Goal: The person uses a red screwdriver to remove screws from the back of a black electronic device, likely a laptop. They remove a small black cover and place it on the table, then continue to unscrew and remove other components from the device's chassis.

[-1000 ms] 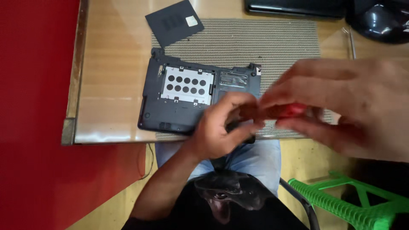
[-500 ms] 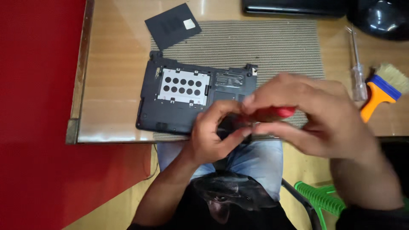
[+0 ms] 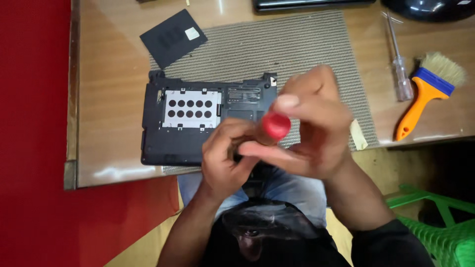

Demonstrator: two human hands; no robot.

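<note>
An upturned black laptop base [image 3: 188,118] lies on the table, its silver drive bay with round holes exposed. My right hand [image 3: 316,133] grips a red-handled screwdriver [image 3: 275,125], the handle's round end facing the camera. My left hand [image 3: 225,158] is curled around the tool's lower part, over the laptop's near right area. The screwdriver's tip is hidden behind my fingers.
A grey woven mat [image 3: 297,44] lies under the laptop. A black cover panel [image 3: 173,37] sits at the back left. A clear-handled screwdriver [image 3: 400,69] and an orange-handled brush [image 3: 428,94] lie on the right. A green plastic chair [image 3: 435,217] stands at lower right.
The screwdriver has turned upright so its red end faces the camera. Both hands have stayed over the laptop's near right part, and the view has shifted so the brush shows fully.
</note>
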